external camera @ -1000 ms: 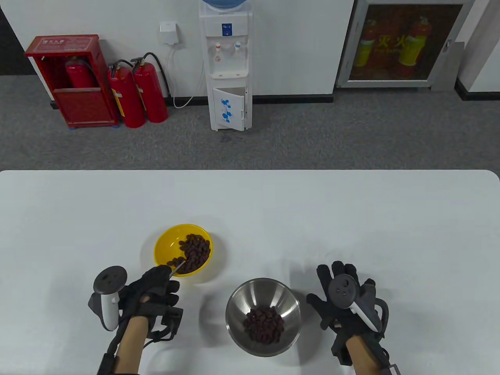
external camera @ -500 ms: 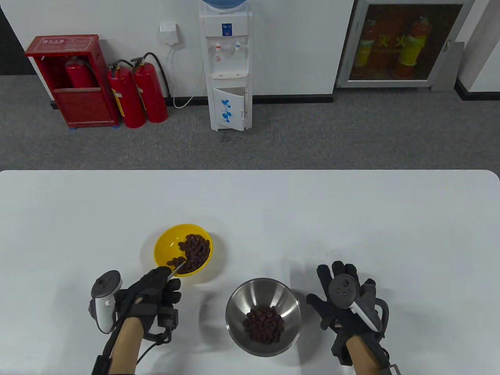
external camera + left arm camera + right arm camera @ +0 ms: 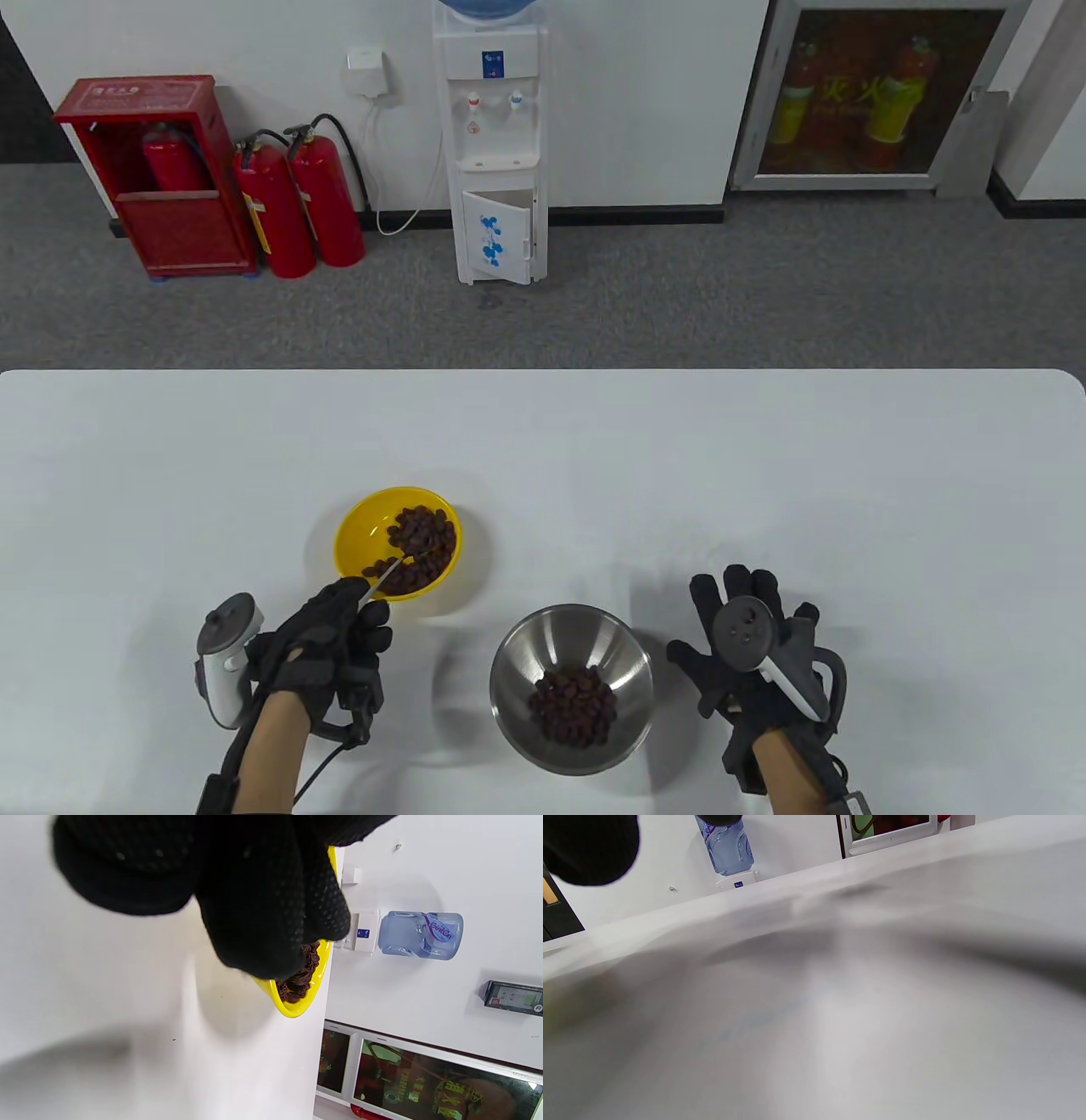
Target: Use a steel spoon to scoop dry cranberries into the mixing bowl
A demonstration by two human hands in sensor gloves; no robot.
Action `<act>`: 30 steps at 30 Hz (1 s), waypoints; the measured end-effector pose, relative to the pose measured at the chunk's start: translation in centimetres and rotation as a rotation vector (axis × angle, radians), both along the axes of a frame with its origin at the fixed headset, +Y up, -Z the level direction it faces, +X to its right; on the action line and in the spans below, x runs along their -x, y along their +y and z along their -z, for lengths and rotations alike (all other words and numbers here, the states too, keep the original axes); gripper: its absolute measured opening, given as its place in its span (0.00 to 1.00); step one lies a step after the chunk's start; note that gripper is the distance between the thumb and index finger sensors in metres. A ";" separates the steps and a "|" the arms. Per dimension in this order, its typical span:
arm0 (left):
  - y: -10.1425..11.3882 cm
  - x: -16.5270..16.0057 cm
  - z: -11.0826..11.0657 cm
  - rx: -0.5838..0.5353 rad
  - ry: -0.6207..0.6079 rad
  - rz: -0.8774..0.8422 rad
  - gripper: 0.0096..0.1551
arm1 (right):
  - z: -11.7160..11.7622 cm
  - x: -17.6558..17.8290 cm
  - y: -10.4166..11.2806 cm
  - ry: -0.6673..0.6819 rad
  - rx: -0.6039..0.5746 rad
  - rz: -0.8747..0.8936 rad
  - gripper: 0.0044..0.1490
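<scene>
A yellow bowl (image 3: pixel 356 531) holds dry cranberries (image 3: pixel 422 535) on its right side. My left hand (image 3: pixel 335 628) grips the handle of the steel spoon (image 3: pixel 392 573), whose head is dug into the cranberries. The steel mixing bowl (image 3: pixel 517 662) stands to the right with a pile of cranberries (image 3: pixel 574 706) in its bottom. My right hand (image 3: pixel 747 645) rests flat on the table, fingers spread, right of the mixing bowl. In the left wrist view my gloved fingers (image 3: pixel 254 899) cover most of the yellow bowl (image 3: pixel 297 1010); the spoon is hidden there.
The white table (image 3: pixel 764 475) stretches wide beyond and beside the bowls. A water dispenser (image 3: pixel 490 144) and red fire extinguishers (image 3: pixel 297 204) stand on the floor behind the table. The right wrist view shows only blurred tabletop (image 3: pixel 840 1005).
My left hand has rolled and shifted slightly, and the spoon head has pushed further right into the cranberries in the yellow bowl. The right hand has stayed still.
</scene>
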State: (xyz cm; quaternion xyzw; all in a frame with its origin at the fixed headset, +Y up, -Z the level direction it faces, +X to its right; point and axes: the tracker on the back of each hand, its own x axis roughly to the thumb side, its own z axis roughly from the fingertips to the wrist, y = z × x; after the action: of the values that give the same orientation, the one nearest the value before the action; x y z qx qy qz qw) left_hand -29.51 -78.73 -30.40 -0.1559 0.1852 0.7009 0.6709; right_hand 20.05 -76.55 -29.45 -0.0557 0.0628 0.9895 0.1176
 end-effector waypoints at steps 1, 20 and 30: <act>0.0 0.0 0.0 -0.002 0.000 -0.001 0.28 | 0.0 0.0 0.0 0.000 -0.001 -0.002 0.55; 0.8 0.8 -1.5 -0.078 0.021 -0.032 0.28 | 0.0 0.1 0.0 -0.012 0.004 -0.058 0.56; 0.9 0.7 -1.7 -0.083 -0.003 -0.047 0.28 | 0.0 0.1 0.0 -0.012 0.004 -0.053 0.55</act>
State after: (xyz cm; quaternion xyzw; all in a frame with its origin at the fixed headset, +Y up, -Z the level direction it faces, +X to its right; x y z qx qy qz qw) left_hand -30.20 -77.84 -28.69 -0.1331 0.1511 0.7234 0.6604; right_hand 19.92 -76.58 -29.44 -0.0635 0.0628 0.9918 0.0918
